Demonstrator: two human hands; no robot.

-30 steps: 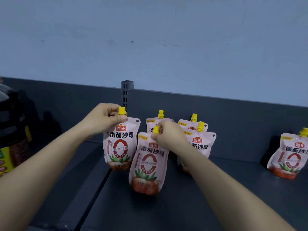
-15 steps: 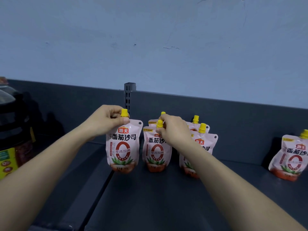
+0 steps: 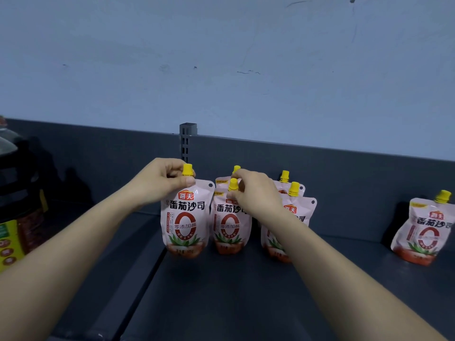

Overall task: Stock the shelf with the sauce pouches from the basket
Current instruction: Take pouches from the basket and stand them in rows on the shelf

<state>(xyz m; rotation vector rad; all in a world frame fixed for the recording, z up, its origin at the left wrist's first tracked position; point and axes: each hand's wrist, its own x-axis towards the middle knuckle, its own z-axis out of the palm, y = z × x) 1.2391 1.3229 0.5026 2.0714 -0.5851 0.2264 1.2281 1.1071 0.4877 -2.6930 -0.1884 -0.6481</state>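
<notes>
Your arms reach over the dark shelf. Your left hand pinches the yellow cap of the left pouch, which stands up on the shelf. Just beside it, your right hand pinches the cap of the middle pouch, standing up too. A back pouch peeks out behind it. Two side pouches stand to the right, partly hidden by your arm. A lone pouch stands far right. Every cap you can see is on. A big jug sits far left.

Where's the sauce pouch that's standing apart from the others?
In the head view, the lone pouch stands at the far right of the shelf, by the back panel, a clear gap right of the grouped pouches.
</notes>
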